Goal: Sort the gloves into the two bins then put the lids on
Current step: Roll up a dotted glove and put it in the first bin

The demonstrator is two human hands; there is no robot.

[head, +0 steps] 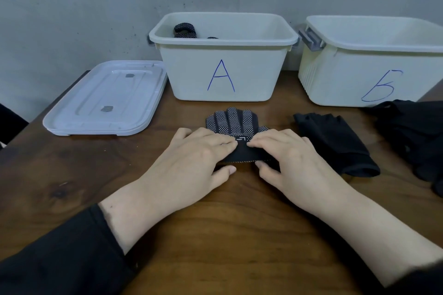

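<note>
dotted glove [232, 120] flat on table [72, 175] before bin a [223, 72], pinched at cuff by left hand [189, 151] and right hand [287, 153]. could unfold if lifted carelessly, or land in wrong bin.

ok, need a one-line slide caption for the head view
Both hands, left and right, hold a dotted glove at its cuff on the table before open bin A.
</note>
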